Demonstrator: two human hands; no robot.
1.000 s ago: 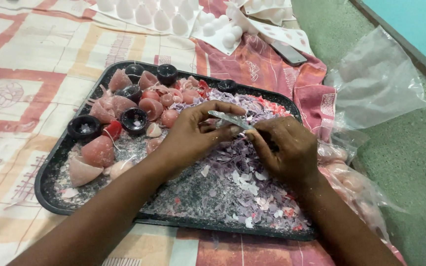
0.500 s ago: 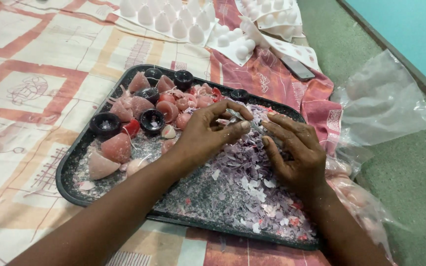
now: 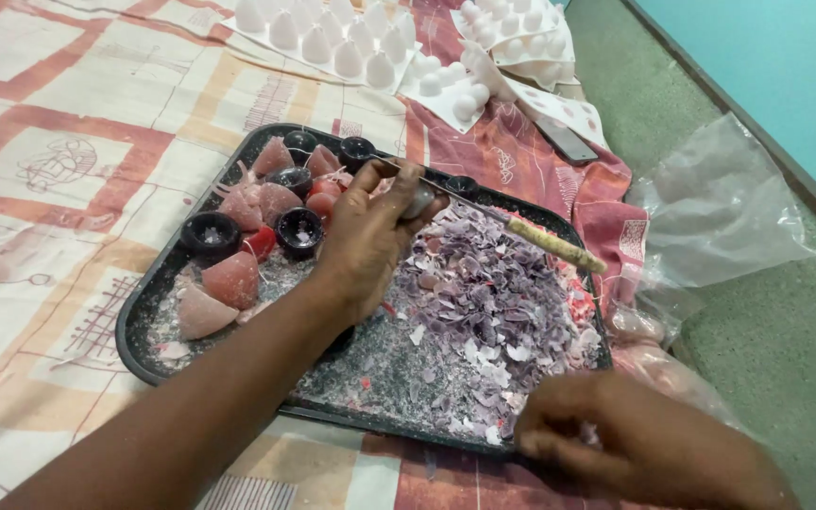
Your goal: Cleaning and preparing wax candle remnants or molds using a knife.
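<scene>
My left hand (image 3: 370, 236) is over the middle of a black tray (image 3: 134, 321), shut on a knife (image 3: 545, 241). It grips the thin blade end, and the pale wrapped handle points right over a heap of purple wax shavings (image 3: 484, 293). Pink wax pieces (image 3: 230, 279) and small black cups (image 3: 210, 231) fill the tray's left half. Blurred, my right hand (image 3: 635, 444) is low at the tray's front right corner with its fingers curled. Whether it holds anything is unclear.
White silicone moulds (image 3: 332, 42) lie beyond the tray on a patterned cloth (image 3: 68, 142). A dark flat device (image 3: 564, 140) rests on a red cloth (image 3: 512, 151). A clear plastic bag (image 3: 720, 208) lies on the green floor at right, and another bag with pink pieces (image 3: 654, 364) is beside the tray.
My right hand has let go of the knife and dropped back to the tray's front right corner. My left hand has moved up and back with the knife, its handle now pointing right.
</scene>
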